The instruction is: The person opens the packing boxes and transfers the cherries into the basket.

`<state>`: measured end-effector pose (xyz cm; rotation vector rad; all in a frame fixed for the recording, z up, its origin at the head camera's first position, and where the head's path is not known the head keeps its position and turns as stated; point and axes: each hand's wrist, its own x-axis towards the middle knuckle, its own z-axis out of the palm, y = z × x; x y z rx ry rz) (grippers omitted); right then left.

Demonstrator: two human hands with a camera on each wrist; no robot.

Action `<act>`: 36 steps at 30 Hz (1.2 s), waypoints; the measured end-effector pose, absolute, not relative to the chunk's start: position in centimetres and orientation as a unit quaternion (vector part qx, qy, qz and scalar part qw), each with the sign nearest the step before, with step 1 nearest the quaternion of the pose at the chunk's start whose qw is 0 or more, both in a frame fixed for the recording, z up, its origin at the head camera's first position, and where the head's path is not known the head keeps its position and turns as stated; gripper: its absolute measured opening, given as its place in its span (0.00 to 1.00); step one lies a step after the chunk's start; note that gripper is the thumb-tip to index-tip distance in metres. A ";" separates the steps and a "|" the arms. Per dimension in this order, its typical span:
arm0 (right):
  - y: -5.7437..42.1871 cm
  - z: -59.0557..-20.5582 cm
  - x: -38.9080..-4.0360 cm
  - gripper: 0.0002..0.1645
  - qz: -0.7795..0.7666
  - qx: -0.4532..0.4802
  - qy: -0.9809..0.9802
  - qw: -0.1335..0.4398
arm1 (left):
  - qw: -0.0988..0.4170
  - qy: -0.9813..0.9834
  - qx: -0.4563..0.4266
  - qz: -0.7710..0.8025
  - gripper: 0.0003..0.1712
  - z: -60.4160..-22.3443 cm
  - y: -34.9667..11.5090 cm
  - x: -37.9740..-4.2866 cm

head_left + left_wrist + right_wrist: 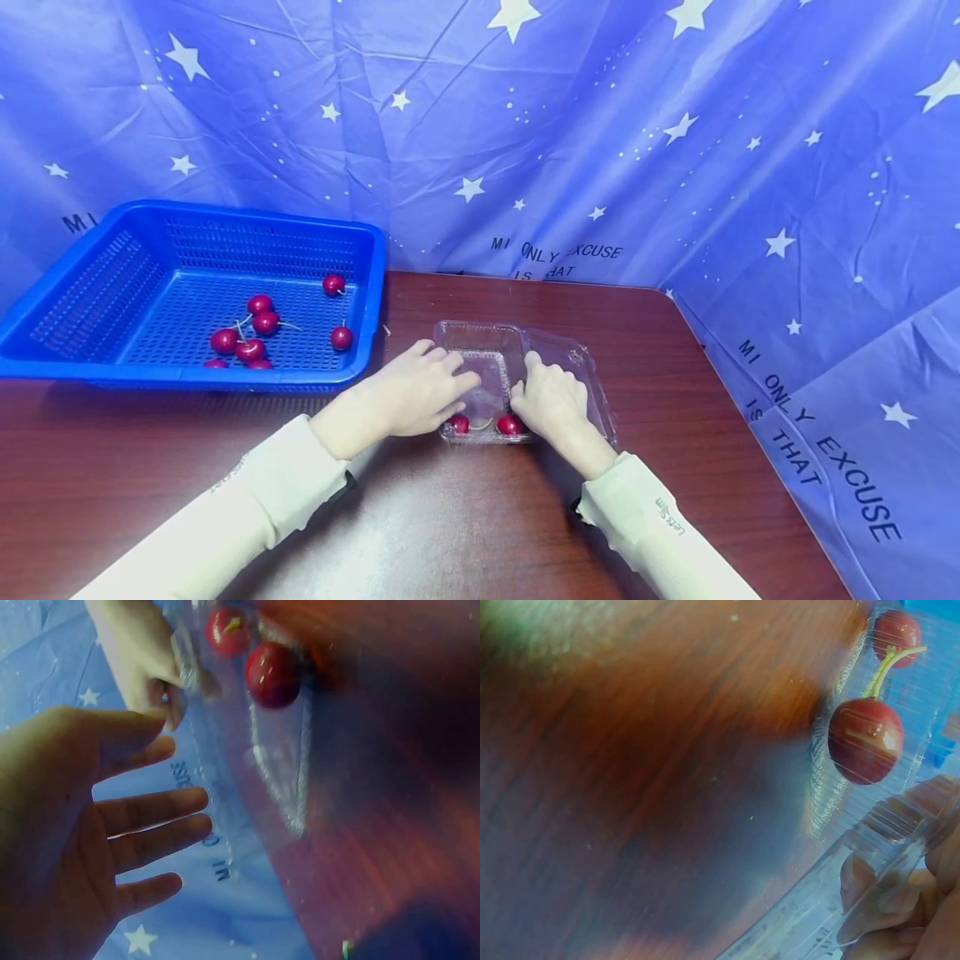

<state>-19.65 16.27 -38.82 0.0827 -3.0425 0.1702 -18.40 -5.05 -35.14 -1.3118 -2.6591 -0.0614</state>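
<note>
A clear plastic clamshell box [480, 335] stands on the table with its lid [581, 367] folded out to the right. Along the box's near side lie two red cherries, one at the left corner [458, 423] and one at the right [510, 424]; a pale green stem shows between them. My left hand [416, 392] hovers at the box's left side, and the left wrist view shows its fingers spread and holding nothing. With curled fingers my right hand [553, 400] grips the box's edge where lid and tray meet; its fingers [881, 900] show through the plastic.
A blue perforated basket [378, 292] at the back left holds several stemmed cherries [266, 323]. The brown wooden table [420, 517] runs back to a blue star-printed cloth [450, 125], which also hangs along the right side.
</note>
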 end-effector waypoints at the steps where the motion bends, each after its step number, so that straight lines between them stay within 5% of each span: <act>1: 16.3 -38.8 -19.7 0.12 0.056 0.027 -0.997 0.046 | 0.089 -0.891 -0.444 -0.019 0.14 -35.3 -4.9 -18.3; 11: 16.4 -38.9 -19.7 0.13 0.051 0.024 -0.997 0.045 | 0.096 -0.872 -0.481 0.003 0.10 -35.8 -3.2 -18.0; 28: 16.4 -39.0 -19.6 0.12 0.059 0.031 -0.996 0.056 | -0.064 -0.908 -0.414 0.007 0.06 -36.3 -0.5 -18.3; 36: 16.4 -39.1 -19.6 0.12 0.060 0.034 -0.996 0.064 | -0.076 -0.914 -0.397 0.018 0.06 -36.8 -0.3 -18.8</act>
